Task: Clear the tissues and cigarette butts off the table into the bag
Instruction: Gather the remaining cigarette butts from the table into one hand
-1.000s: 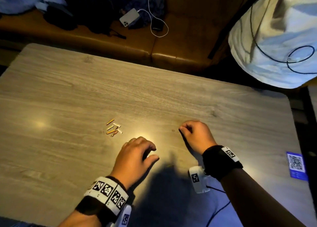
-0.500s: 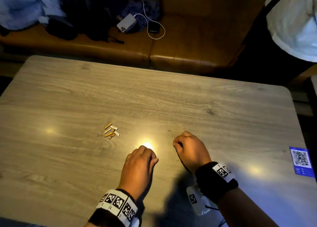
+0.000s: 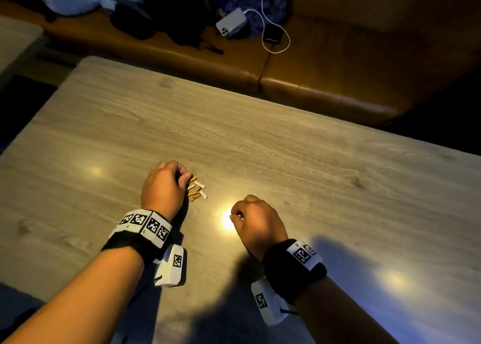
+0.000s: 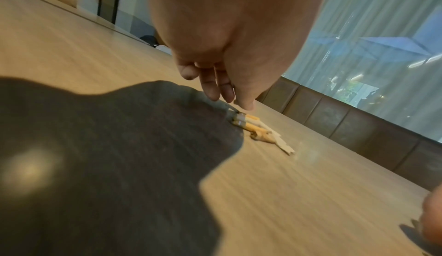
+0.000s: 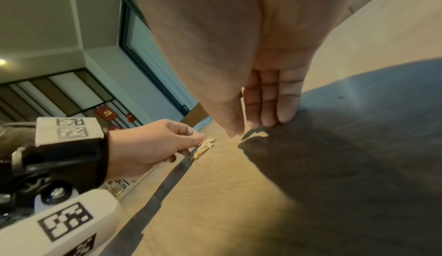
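I am bringing my left hand (image 3: 162, 185), fingers loosely curled and holding nothing, down beside the cigarette butts (image 3: 197, 189) lying clustered mid-counter (image 3: 312, 166); I should be raking them together before pinching. My right hand (image 3: 256, 221) is hovering empty, fingers loosely curled. I am counting about six butts, no tissues, no bag.

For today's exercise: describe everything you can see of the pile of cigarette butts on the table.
The cigarette butts are a small loose cluster of short stubs, some orange-tan, some white, lying flat and crisscrossed on the wood-grain table. The left hand hovers at the pile's left edge, fingertips just above the nearest stub; contact is unclear. The right hand is apart.
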`<state>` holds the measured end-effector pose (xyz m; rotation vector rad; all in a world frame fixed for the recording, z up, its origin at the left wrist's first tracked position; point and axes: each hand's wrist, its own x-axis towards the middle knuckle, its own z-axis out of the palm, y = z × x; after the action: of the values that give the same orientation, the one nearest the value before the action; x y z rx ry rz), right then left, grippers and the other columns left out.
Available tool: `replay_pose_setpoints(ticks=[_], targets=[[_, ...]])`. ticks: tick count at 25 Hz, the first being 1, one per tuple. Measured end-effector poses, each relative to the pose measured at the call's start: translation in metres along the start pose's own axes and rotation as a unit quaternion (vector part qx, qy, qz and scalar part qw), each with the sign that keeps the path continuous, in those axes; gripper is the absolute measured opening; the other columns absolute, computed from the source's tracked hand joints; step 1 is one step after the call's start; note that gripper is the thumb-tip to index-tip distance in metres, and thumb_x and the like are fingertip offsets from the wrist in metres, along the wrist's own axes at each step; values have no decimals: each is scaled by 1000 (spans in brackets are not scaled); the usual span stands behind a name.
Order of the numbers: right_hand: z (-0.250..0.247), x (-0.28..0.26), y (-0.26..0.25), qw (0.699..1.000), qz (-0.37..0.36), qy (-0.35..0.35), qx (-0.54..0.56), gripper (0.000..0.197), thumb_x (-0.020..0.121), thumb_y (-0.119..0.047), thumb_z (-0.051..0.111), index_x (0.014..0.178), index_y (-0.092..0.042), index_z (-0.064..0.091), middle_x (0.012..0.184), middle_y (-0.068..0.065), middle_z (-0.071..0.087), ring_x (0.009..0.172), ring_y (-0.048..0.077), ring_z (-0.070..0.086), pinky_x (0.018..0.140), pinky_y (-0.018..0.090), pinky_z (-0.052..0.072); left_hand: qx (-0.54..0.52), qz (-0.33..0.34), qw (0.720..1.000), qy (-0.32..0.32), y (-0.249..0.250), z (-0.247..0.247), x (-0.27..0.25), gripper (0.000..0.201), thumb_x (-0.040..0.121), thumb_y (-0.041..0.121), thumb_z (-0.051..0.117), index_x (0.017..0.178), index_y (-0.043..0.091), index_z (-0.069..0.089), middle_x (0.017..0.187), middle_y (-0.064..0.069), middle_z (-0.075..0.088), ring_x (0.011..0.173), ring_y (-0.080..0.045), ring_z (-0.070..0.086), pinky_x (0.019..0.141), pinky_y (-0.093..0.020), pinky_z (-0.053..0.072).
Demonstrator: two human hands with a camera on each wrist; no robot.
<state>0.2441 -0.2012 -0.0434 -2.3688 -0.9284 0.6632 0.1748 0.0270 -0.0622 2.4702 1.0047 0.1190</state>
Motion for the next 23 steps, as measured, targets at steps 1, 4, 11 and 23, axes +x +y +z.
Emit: replay_pose_setpoints(ticks=[1, 4, 11, 23], targets=[[2, 3, -1, 1000, -3, -1, -1, 16, 90, -29, 55, 93, -21, 69, 95, 1, 62, 91, 24, 58, 76, 35, 47, 6, 2, 1000, -5, 0, 0, 5, 11, 87, 33, 67, 80, 26, 62, 91, 0, 61, 90, -27, 59, 75, -37, 46], [10, 10, -1, 1000, 6, -4, 21, 16, 88, -30, 56, 91, -21, 70, 92, 0, 62, 91, 23, 57, 76, 34, 45, 7, 16, 1000, -17, -5, -2, 11, 10, 87, 34, 67, 81, 27, 64, 90, 2, 61, 89, -25, 59, 75, -36, 45], [14, 16, 11, 957, 98, 99, 253, 18, 90, -31, 62, 81, -20, 74, 79, -4, 71, 73, 9, 64, 74, 33, 53, 4, 44, 998, -45, -11, -6, 5, 9, 87, 34, 68, 81, 29, 64, 88, 5, 58, 88, -21, 58, 73, -33, 43], [-7, 39, 4, 596, 280, 43, 752, 51, 102, -41, 41, 122, 3, 58, 113, 21, 71, 105, 32, 70, 95, 43, 53, 25, 91, 993, -73, -5, -12, 2, 15, 83, 43, 71, 86, 30, 66, 88, 9, 59, 87, -16, 57, 75, -36, 48]])
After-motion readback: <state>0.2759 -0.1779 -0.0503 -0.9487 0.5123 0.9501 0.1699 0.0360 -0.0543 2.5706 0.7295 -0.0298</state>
